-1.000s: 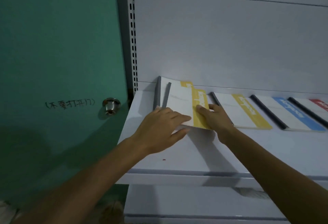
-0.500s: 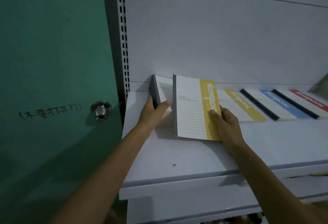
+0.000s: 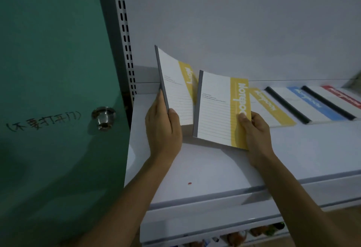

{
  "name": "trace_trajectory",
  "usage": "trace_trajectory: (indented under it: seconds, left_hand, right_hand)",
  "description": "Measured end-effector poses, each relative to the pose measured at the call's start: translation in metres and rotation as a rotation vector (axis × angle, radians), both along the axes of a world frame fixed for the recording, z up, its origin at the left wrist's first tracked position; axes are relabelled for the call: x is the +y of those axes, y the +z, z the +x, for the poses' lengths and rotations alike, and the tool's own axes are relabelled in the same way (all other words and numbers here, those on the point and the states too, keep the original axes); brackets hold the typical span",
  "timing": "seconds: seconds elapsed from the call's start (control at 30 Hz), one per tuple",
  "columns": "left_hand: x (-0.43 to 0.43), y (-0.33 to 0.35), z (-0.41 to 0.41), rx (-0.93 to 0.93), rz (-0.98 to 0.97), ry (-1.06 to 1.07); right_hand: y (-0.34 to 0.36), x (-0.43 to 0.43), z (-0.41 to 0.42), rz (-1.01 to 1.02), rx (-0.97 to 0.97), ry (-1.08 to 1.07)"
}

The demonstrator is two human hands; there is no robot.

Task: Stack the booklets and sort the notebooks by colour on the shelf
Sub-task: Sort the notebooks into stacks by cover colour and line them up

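Notebooks, five in view on one white shelf (image 3: 214, 168): three banded yellow, one blue, one red, with two hands at work.
The left hand (image 3: 163, 129) grasps the first yellow notebook (image 3: 175, 88) by its grey spine over the shelf's left end, thumb on the cover. The right hand (image 3: 256, 135) pinches the second yellow notebook (image 3: 218, 110) at its lower right corner, just beside the first. Both stand near upright above the shelf board, long axis vertical, spine left, lined white cover and yellow band facing the camera. The third yellow notebook (image 3: 271, 108), the blue notebook (image 3: 312, 104) and the red notebook (image 3: 343, 96) lie flat toward the shelf's right end, long axes running front to back.
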State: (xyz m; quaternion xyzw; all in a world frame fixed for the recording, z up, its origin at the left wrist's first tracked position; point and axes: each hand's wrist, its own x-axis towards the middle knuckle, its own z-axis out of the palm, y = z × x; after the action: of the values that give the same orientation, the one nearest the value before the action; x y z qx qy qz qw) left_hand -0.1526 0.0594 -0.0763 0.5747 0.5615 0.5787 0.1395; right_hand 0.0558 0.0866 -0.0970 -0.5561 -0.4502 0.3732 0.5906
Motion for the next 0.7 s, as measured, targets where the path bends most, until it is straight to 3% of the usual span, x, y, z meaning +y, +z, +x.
trace_trajectory:
  seconds: [0.13,0.27,0.4,0.5,0.7]
  left_hand:
    - [-0.021,0.014,0.010,-0.030,0.091,-0.064]
    - [-0.043,0.040,0.035,-0.277,0.145,-0.297]
    - [-0.076,0.039,0.072,-0.457,-0.004,-0.492]
    - [-0.098,0.029,0.105,-0.513,-0.137,-0.574]
    - [-0.125,0.006,0.158,-0.365,-0.441,-0.586]
  right_hand:
    - [0.008,-0.009,-0.004,-0.014,0.035,0.002]
    - [0.018,-0.039,0.000,-0.083,0.268,0.008]
    - [0.019,-0.087,0.022,-0.096,0.359,0.096]
    - [0.023,-0.114,0.057,-0.055,0.306,-0.010]
    - [0.011,-0.171,0.123,0.020,0.107,-0.196]
